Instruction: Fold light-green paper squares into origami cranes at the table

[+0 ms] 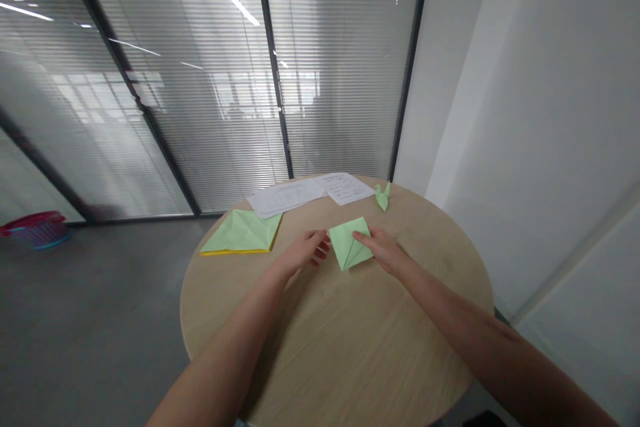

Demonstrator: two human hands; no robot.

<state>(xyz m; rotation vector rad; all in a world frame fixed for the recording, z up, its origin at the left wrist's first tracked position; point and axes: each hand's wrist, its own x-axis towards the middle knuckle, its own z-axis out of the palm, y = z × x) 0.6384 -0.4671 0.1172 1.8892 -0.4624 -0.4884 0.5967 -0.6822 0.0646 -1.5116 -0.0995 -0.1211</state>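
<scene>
A small folded light-green paper (349, 244) lies on the round wooden table (340, 340). My right hand (383, 250) rests on its right edge, fingers pressed flat on the paper. My left hand (305, 251) lies just left of the paper, fingers loosely stretched with the tips at its left edge, holding nothing.
A larger folded green sheet with a yellow underside (243, 233) lies at the table's left. Two white printed sheets (313, 193) and a small finished green origami figure (383, 195) sit at the far edge. A red basket (36, 228) stands on the floor at far left. Glass partitions with blinds stand behind.
</scene>
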